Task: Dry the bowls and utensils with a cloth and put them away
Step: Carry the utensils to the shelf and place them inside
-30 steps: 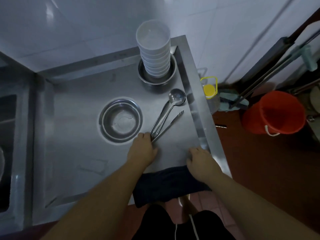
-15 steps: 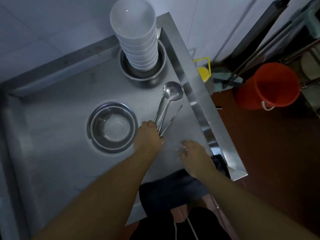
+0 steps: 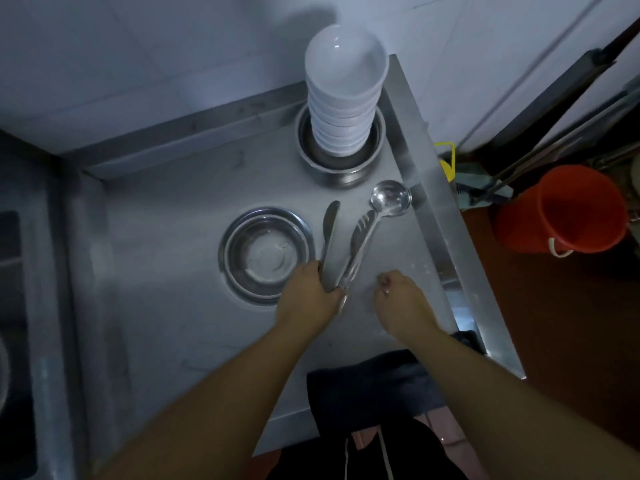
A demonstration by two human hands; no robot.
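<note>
Two utensils — a knife (image 3: 329,233) and tongs (image 3: 358,244) — fan away from the left hand (image 3: 310,299), whose curled fingers grip their handles beside the steel bowl (image 3: 266,254) (right hand (image 3: 403,303) loosely curled, holding nothing).

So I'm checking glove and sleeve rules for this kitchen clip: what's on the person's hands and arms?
Nothing: the left hand and right hand are bare, with no gloves. Both forearms are uncovered with no sleeve in view, and I can make out no watch, ring or bracelet in the dim light.
</note>
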